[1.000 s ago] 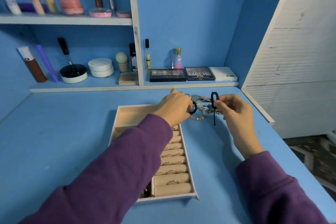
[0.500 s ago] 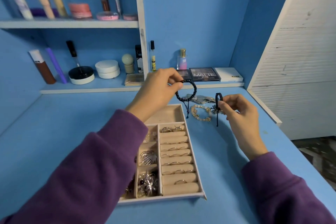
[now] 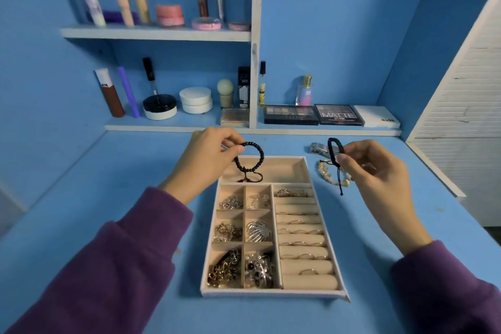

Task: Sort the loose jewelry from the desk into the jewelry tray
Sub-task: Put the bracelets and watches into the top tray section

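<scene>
While the tray point(image 3: 273, 292) lies on the desk point(image 3: 108, 184) between and below both grips, a black bead bracelet point(image 3: 260, 154) is pinched between thumb and forefinger of the left grip point(image 3: 206, 163) and held above the tray's long far compartment, its cord ends dangling. A black cord bracelet point(image 3: 333, 148) is pinched by the right grip point(image 3: 376, 171), its tail hanging loose. Just left of the right grip a pale bracelet point(image 3: 329, 177) lies on the desk, with a metal band point(image 3: 318, 148) just beyond it. Rings and tangled pieces are seen in the tray's nearer compartments.
</scene>
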